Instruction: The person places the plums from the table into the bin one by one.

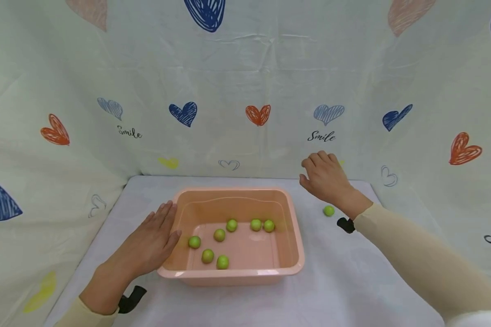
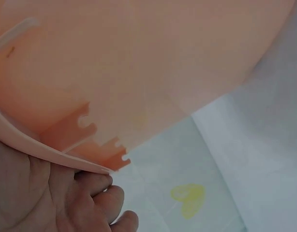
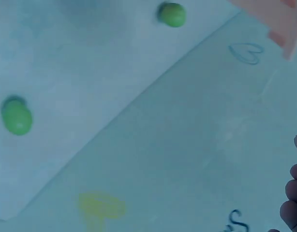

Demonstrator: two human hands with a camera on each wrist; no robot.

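Note:
A pink plastic basin [image 1: 245, 274] stands on the table with several small, round green fruits [image 1: 219, 235] scattered over its floor. My left hand [image 1: 149, 240] lies along the basin's left rim, fingers mostly straight; its palm is against the rim [image 2: 47, 154] in the left wrist view. To the right of the basin, my right hand [image 1: 325, 177] is raised over the table's far edge, fingers loosely bent, with nothing seen in it. One green fruit [image 1: 329, 210] lies on the table below that wrist. In the right wrist view, two green fruits [image 3: 172, 15] lie on the cloth, well apart.
A white cloth [image 1: 331, 281] covers the table. Behind and at the sides hangs a pale curtain [image 1: 278, 81] printed with hearts and "Smile". Dark wrist straps [image 1: 345, 225] show at both sleeves.

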